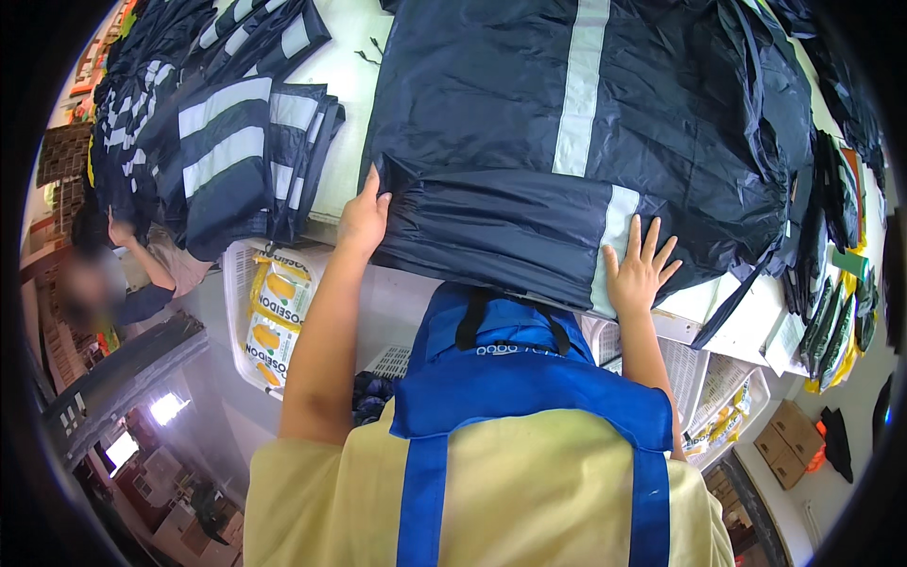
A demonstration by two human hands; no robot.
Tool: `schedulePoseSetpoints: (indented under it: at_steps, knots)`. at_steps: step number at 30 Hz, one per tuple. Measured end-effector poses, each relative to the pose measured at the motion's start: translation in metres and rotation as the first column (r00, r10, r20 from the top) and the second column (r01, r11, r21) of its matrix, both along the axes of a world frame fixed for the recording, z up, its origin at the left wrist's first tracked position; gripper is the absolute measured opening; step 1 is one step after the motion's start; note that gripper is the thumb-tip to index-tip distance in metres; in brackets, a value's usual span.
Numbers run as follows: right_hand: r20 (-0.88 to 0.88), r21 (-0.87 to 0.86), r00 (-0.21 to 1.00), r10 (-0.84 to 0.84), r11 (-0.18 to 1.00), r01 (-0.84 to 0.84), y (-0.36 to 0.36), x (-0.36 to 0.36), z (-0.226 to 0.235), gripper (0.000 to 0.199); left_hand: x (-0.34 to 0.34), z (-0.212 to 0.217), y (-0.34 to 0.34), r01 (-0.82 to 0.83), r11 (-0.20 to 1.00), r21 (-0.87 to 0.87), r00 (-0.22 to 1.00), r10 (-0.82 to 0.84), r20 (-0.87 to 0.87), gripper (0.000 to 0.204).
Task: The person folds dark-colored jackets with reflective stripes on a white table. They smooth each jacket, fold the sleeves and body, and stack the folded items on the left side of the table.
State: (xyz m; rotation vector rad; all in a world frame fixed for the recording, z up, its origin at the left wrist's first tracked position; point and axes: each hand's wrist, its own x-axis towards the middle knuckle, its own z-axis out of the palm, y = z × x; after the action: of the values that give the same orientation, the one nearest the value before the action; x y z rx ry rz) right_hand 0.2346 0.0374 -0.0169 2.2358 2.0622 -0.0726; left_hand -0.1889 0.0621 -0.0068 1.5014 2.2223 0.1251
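- Your left hand (364, 219) grips the near left corner of the dark navy garment (529, 142), fingers curled over the folded edge, thumb side hidden.
- Your right hand (640, 267) lies flat on the same garment, fingers spread wide, palm down, holding nothing; it rests just right of the reflective stripe (578, 94).
- The garment is thin, slick, slightly shiny fabric, creased and puffed; it lies on the white table (345, 57) straight in front of you, its near edge folded over and hanging past the table edge.
- The grey stripe gives the long axis: it runs away from you, from the near fold toward the far side.
- To your left, a stack of folded navy pieces (241, 151) with broad pale bands sits on the table, overhanging its edge.
- Below the table edge, a white slotted plastic crate (236, 312) holds flat packets (274, 321) printed yellow and white.
- At your right, a second white crate (723, 378) holds similar packets.
- Another person's hand (120, 230) shows far left, by the stack.
- A blue apron (510, 378) over a pale yellow shirt fills the foreground.
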Motion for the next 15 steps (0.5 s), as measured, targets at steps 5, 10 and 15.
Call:
schedulePoseSetpoints:
  at_steps: [5, 10, 15]
  knots:
    - [0.040, -0.012, 0.999, -0.036, 0.999, 0.036, -0.005, -0.002, 0.000, 0.070, 0.014, 0.034, -0.005, 0.206, 0.833, 0.513, 0.970, -0.243, 0.004, 0.056]
    - [-0.012, -0.036, 0.999, -0.033, 0.999, 0.033, -0.002, -0.006, 0.005, 0.069, 0.026, 0.001, -0.010, 0.548, 0.813, 0.196, 0.833, -0.511, -0.212, 0.057]
    - [-0.534, 0.250, 0.818, 0.215, 0.964, -0.090, -0.030, 0.032, 0.026, 0.064, -0.014, 0.007, -0.043, 0.542, 0.736, 0.406, 0.836, -0.524, -0.164, 0.059]
